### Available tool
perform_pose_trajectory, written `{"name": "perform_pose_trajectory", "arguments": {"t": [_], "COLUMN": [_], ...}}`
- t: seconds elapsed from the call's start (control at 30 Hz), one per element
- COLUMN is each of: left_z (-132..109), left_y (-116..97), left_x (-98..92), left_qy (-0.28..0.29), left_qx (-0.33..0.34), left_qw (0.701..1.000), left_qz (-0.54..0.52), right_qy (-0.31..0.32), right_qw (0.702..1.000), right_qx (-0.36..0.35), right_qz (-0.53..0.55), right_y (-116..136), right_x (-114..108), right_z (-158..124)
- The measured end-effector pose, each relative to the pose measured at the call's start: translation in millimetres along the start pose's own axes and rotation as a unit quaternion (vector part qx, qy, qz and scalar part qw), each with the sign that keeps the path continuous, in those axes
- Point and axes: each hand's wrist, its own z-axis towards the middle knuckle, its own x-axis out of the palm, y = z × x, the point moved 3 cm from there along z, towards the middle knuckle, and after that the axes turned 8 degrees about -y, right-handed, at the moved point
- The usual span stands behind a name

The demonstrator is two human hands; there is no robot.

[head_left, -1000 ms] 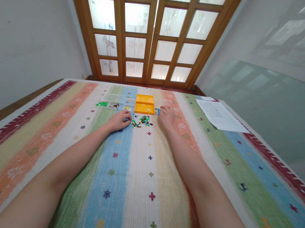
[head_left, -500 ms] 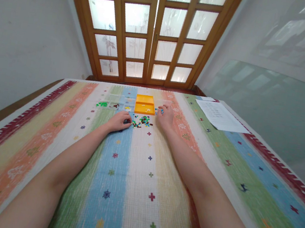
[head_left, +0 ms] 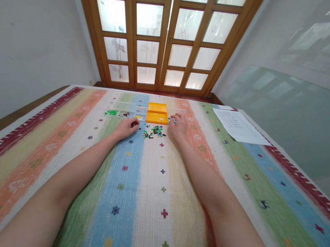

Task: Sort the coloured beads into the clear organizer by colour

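My left hand (head_left: 127, 128) hovers or rests just left of a pile of small mixed plastic pieces (head_left: 156, 131), its fingertips pinched together. Whatever lies between them is too small to name. Over a transparent tray at the right, my right hand (head_left: 179, 126) has its fingers curled and close together above small blue pieces (head_left: 171, 121); what they hold, if anything, is hidden. Between the hands stands an open yellow box (head_left: 158, 108) with a few white pieces in its near part. A transparent compartment tray (head_left: 119, 108) behind my left hand contains green, dark brown and yellow pieces.
A striped, patterned cloth (head_left: 146, 204) covers the table. Printed white paper (head_left: 237, 125) lies toward the far right. Beyond the table's far edge are wooden doors (head_left: 163, 56) with glass panes, and a glass sheet (head_left: 294, 115) leans along the right wall.
My left hand has moved slightly left and away from me, off the edge of the mixed pile toward the compartment tray. My right hand has stayed nearly in place over the blue pieces.
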Motion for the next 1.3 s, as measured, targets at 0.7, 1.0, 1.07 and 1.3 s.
{"name": "perform_pose_trajectory", "arguments": {"t": [0.7, 1.0, 1.07, 1.3], "left_z": [2, 0, -1, 4], "left_y": [132, 126, 121, 83], "left_x": [-56.7, -53.9, -53.6, -43.8], "left_qy": [-0.350, -0.314, -0.294, -0.229], "left_qx": [-0.311, -0.315, -0.307, -0.163], "left_qw": [0.863, 0.889, 0.902, 0.960], "left_qz": [-0.187, -0.112, -0.079, 0.004], "right_qy": [0.010, 0.033, 0.063, 0.198], "right_qw": [0.999, 0.996, 0.992, 0.949], "right_qx": [-0.038, -0.070, -0.100, -0.240], "right_qz": [0.030, 0.038, 0.045, 0.046], "right_y": [14, 22, 29, 71], "right_x": [-1, 0, 1, 7], "right_z": [-4, -6, -7, -26]}}
